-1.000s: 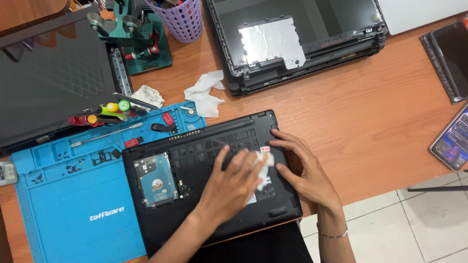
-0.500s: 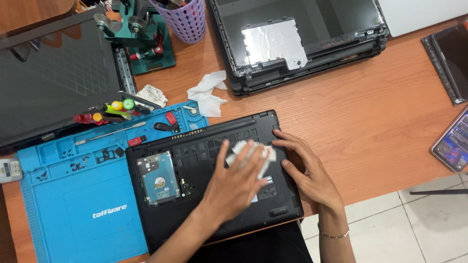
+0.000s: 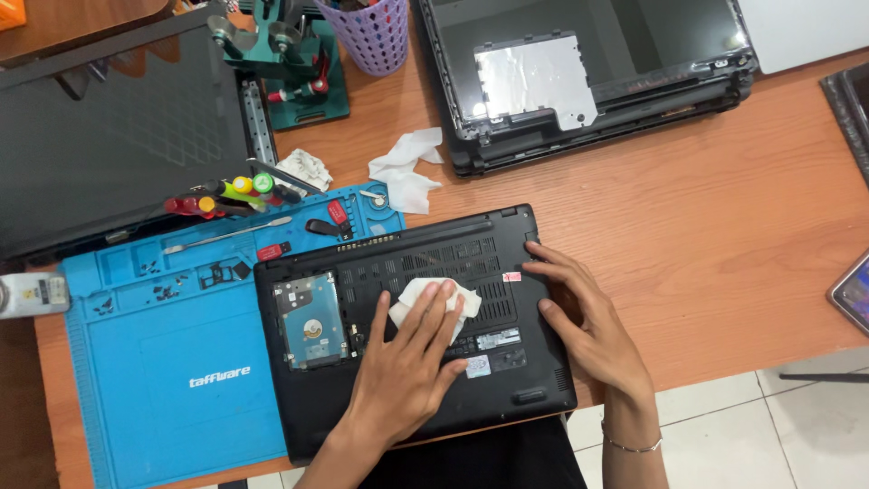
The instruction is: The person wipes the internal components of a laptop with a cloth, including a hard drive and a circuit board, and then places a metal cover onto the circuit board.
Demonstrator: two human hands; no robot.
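Two hands: both on the upturned black laptop.
Left hand: open, flat, pressing a white tissue onto the vents.
Right hand: open, grasping nothing, bracing the laptop's edge steady.

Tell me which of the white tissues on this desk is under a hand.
The tissue on the upturned black laptop: the left hand presses its fingers on it. The other tissues lie crumpled and untouched on the wooden desk.
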